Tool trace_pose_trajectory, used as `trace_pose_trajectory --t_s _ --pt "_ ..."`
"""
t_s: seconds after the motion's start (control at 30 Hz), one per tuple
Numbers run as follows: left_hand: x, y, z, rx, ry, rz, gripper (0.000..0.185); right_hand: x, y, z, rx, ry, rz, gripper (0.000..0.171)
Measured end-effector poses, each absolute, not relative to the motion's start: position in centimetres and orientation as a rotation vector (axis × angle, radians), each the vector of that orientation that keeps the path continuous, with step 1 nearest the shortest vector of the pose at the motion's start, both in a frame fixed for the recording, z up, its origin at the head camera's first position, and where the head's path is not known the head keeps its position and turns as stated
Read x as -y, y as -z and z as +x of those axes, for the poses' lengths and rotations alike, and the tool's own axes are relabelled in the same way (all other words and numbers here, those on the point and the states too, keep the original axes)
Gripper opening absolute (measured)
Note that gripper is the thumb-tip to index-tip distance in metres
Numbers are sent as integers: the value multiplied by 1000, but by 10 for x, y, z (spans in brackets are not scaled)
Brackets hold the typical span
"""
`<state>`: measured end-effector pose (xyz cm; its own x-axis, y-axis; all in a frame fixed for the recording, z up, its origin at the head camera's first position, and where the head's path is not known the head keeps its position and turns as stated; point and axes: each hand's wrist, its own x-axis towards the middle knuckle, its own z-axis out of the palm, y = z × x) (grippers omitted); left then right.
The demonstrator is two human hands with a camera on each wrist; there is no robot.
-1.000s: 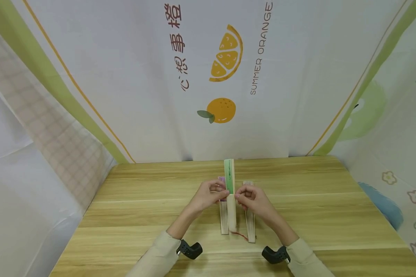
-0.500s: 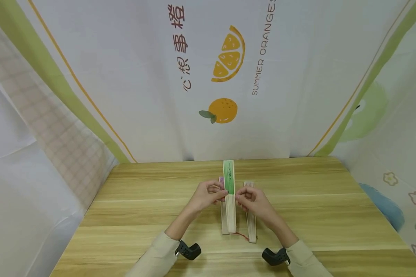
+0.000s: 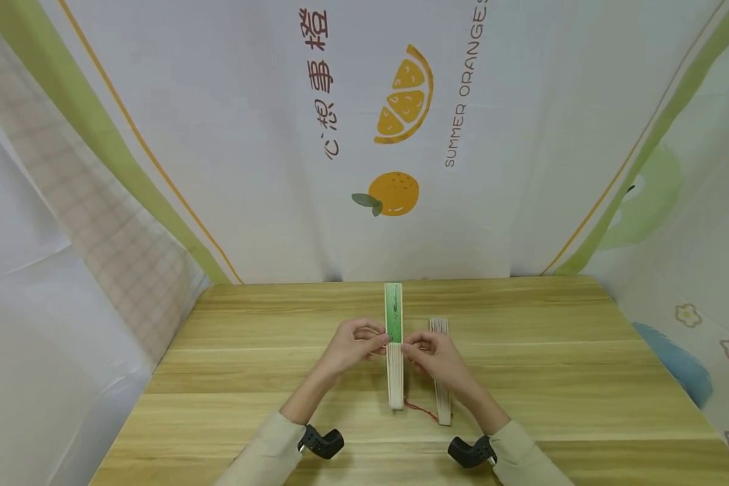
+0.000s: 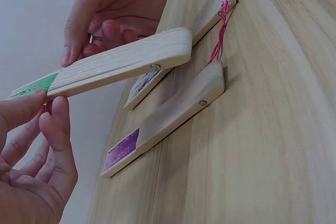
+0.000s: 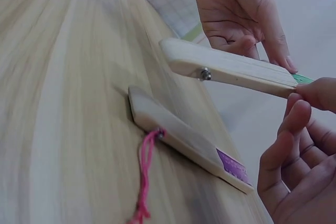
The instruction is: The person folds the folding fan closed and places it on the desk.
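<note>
A folded green folding fan [image 3: 393, 314] with pale wooden ribs is held above the table between both hands. My left hand [image 3: 352, 345] pinches its left edge where the green part meets the ribs. On the opposite edge, at about the same height, my right hand [image 3: 435, 356] pinches it between thumb and fingers. Below it a folded purple folding fan [image 4: 168, 114] lies on the table; the head view hides it behind the green one. A third folded fan [image 3: 440, 326] with dark print lies to the right, partly covered by my right hand.
A pink-red cord [image 5: 144, 177] hangs from the purple fan's pivot and runs across the wooden table [image 3: 249, 378] toward the third fan. Behind the table's far edge hangs a white cloth [image 3: 249, 169] with orange prints.
Both hands have moved slightly left with the green folding fan, which now covers the purple fan in the head view. The fan's green face has turned a little. The third fan has stayed put.
</note>
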<state>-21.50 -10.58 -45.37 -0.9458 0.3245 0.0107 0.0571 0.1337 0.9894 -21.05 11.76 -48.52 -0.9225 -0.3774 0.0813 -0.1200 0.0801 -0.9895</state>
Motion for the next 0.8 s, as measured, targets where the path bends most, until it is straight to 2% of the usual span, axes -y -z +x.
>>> trace_pose_trajectory --t_s 0.8 --pt "138 458 -206 -2238 -1898 295 19 -77 490 -210 -2130 1948 -423 15"
